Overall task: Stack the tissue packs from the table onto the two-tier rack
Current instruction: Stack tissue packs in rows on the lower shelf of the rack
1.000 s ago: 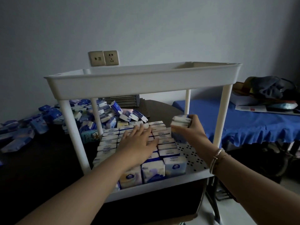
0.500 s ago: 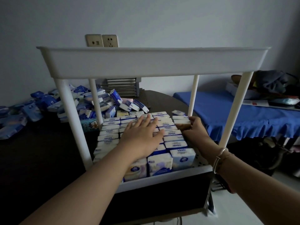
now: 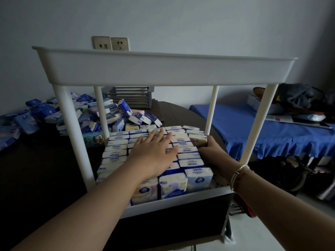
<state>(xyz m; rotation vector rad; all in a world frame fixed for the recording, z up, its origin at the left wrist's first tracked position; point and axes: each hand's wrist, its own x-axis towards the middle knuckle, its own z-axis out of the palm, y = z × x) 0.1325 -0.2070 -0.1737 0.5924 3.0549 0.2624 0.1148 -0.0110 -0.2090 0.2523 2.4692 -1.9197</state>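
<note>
A white two-tier rack (image 3: pixel 163 69) stands on the dark table (image 3: pixel 36 178). Rows of upright blue-and-white tissue packs (image 3: pixel 116 153) fill most of its lower shelf. My left hand (image 3: pixel 154 153) lies flat with straight fingers on top of the middle rows. My right hand (image 3: pixel 211 151) grips one tissue pack (image 3: pixel 197 139) at the right end of the rows, low on the shelf beside the others. A loose heap of tissue packs (image 3: pixel 87 115) lies on the table behind the rack to the left.
The rack's white posts (image 3: pixel 210 109) frame the lower shelf, and the top tray hangs close above my hands. A slatted holder (image 3: pixel 130 96) stands at the back by the wall. A blue-covered table (image 3: pixel 262 127) with clutter is to the right.
My right hand has brought the pack down from mid-air into the right-hand row on the lower shelf. My left hand has stayed flat on the packs. The view has dropped lower.
</note>
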